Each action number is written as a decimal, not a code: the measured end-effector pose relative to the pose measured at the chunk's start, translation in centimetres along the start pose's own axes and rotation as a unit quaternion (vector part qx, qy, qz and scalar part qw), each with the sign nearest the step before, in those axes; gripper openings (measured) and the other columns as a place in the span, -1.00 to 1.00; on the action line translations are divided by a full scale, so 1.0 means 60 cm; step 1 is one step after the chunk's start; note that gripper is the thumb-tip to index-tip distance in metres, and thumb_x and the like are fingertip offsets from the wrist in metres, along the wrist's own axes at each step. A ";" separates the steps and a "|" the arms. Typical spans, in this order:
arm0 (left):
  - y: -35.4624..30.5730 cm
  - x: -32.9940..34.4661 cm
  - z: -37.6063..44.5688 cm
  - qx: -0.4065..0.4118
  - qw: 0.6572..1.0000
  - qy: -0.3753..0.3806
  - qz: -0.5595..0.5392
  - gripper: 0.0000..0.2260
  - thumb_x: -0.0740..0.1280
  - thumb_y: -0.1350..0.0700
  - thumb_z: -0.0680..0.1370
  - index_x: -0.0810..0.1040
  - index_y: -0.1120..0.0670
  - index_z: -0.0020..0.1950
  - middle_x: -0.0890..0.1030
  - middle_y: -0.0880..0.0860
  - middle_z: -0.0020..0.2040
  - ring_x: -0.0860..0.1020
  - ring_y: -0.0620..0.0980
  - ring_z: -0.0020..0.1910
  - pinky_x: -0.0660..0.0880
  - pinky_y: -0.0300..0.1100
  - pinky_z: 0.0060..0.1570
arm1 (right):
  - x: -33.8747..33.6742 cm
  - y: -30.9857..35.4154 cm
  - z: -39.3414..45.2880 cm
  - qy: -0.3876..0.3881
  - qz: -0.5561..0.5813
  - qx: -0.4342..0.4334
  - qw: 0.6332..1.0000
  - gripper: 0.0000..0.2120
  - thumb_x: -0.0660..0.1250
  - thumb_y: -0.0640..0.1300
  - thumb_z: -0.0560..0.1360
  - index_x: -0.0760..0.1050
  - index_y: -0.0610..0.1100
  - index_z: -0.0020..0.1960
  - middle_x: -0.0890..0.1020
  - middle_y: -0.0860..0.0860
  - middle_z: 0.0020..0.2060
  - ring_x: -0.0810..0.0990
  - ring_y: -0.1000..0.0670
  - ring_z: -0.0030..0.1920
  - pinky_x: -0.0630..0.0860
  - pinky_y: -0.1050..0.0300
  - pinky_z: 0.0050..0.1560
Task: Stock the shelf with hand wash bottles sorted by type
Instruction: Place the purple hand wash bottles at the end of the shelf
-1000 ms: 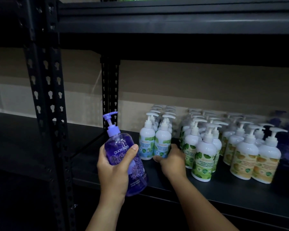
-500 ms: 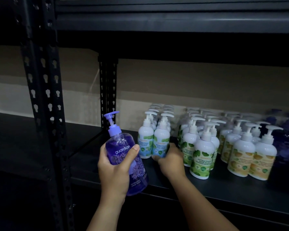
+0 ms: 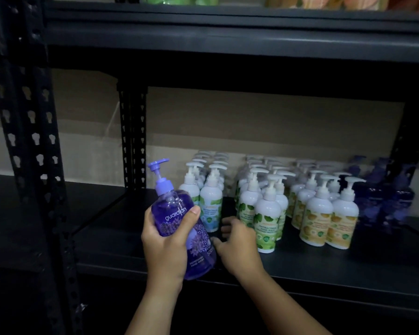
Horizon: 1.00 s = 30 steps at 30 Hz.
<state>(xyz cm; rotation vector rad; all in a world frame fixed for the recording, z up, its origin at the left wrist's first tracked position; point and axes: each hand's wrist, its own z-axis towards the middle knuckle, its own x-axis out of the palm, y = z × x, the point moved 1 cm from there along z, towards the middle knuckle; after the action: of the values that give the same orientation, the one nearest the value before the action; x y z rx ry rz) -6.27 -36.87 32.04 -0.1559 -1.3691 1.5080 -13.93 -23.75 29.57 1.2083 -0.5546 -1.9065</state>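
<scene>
My left hand (image 3: 166, 252) grips a purple pump bottle of hand wash (image 3: 179, 223) and holds it tilted in front of the dark shelf board (image 3: 324, 262). My right hand (image 3: 237, 245) hovers just above the board with its fingers spread and holds nothing, in the gap between the white bottles with blue labels (image 3: 209, 201) and the white bottles with green labels (image 3: 266, 218). Further right stand white bottles with orange labels (image 3: 324, 218). At the far right is a dim group of dark purple bottles (image 3: 385, 199).
A black perforated upright (image 3: 32, 151) stands at the left front, and a second upright (image 3: 132, 141) rises at the back left of the bay. The shelf above (image 3: 228, 32) overhangs the bottles. Bare board lies left of the blue-label rows.
My right hand has let go of the front blue-label bottle and drawn back, fingers now spread. The view has shifted a little; the purple bottle stays in my left hand.
</scene>
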 end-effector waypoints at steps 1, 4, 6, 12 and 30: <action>0.001 0.009 -0.008 0.000 1.000 0.008 0.000 -0.50 0.64 -0.11 0.19 0.64 -0.02 0.06 0.73 0.09 -0.06 0.69 0.07 -0.13 0.63 0.21 0.04 | -0.018 -0.002 -0.012 0.000 0.005 -0.006 1.000 -0.69 0.57 -0.15 0.40 0.58 -0.08 0.10 0.67 0.04 -0.13 0.66 0.06 -0.17 0.61 0.17 -0.05; 0.003 0.039 -0.034 -0.004 0.999 0.035 -0.003 -0.52 0.64 -0.11 0.19 0.64 -0.03 0.04 0.72 0.06 -0.09 0.68 0.04 -0.17 0.63 0.13 -0.04 | -0.084 -0.023 -0.039 -0.027 0.010 -0.027 0.999 -0.84 0.53 -0.16 0.44 0.55 -0.01 -0.13 0.62 0.06 -0.37 0.61 0.06 -0.36 0.56 0.22 -0.25; 0.003 0.063 -0.053 -0.002 0.998 0.055 -0.006 -0.51 0.63 -0.12 0.17 0.63 -0.01 0.02 0.72 0.03 -0.14 0.68 0.01 -0.20 0.64 0.00 -0.14 | -0.137 -0.050 -0.050 -0.061 -0.009 -0.029 0.998 -0.82 0.52 -0.18 0.43 0.53 -0.02 -0.22 0.60 0.06 -0.43 0.59 0.06 -0.38 0.52 0.21 -0.29; 0.016 0.152 -0.119 -0.019 0.992 0.124 -0.011 -0.40 0.64 -0.09 0.16 0.62 0.08 0.13 0.73 0.09 -0.07 0.70 0.07 -0.13 0.66 0.09 -0.07 | -0.314 -0.179 -0.071 -0.132 -0.094 0.045 0.986 -0.83 0.52 -0.12 0.45 0.53 0.01 -0.20 0.60 0.10 -0.39 0.58 0.13 -0.33 0.59 0.05 -0.17; 0.120 0.433 -0.300 -0.010 0.949 0.310 0.054 -0.39 0.70 -0.10 0.29 0.53 -0.11 0.25 0.71 -0.09 0.07 0.69 -0.11 0.07 0.58 -0.12 0.16 | -0.562 -0.380 -0.072 0.107 -0.399 0.202 0.888 -0.24 -0.13 0.39 0.62 0.03 -0.04 0.66 0.06 -0.06 0.65 0.04 -0.07 0.63 0.00 -0.01 0.61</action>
<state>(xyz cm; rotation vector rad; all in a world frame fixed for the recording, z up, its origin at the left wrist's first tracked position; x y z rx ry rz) -9.82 -4.66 33.69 -0.6689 -0.8767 1.3692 -11.26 17.12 29.82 2.1373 -0.3631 -2.3296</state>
